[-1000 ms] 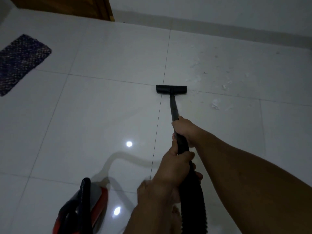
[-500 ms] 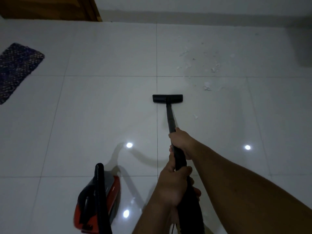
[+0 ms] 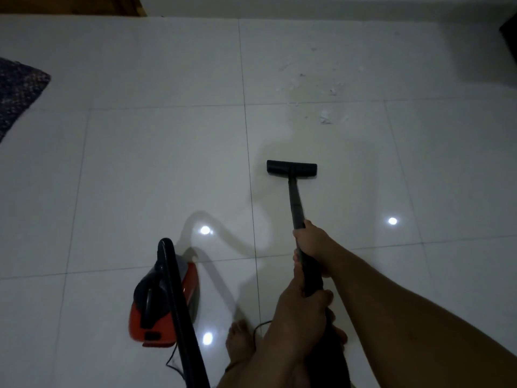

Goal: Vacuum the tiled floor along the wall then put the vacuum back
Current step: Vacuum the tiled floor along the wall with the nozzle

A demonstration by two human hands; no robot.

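A glossy white tiled floor (image 3: 167, 163) fills nearly the whole frame, crossed by thin grout lines and dotted with bright reflections of ceiling lights. Along the top edge a pale wall (image 3: 307, 5) is seen, with a strip of brown wood (image 3: 123, 4) at the upper left and a dark object (image 3: 510, 29) cut off at the upper right. A dark woven mat (image 3: 16, 91) lies at the left edge.

At the lower left of centre, a red and black vacuum body (image 3: 165, 301) rests on the tiles, and a black hose (image 3: 179, 312) arches up from it and runs down out of the bottom edge. A thin black cord (image 3: 256, 329) is seen beside a bare foot (image 3: 240, 343) at the bottom centre.

A black wand (image 3: 295, 200) runs from lower right of centre up to a flat black floor nozzle (image 3: 291, 169), which is set on the tile just right of the central grout line. The wand is gripped by both hands: the right hand (image 3: 314, 242) is wrapped around it higher up, fingers closed on the tube, and the left hand (image 3: 302, 309) is clamped around the thicker handle section below.

Small white scraps of debris (image 3: 324, 119) are scattered in the upper right, well beyond the nozzle and short of the wall.
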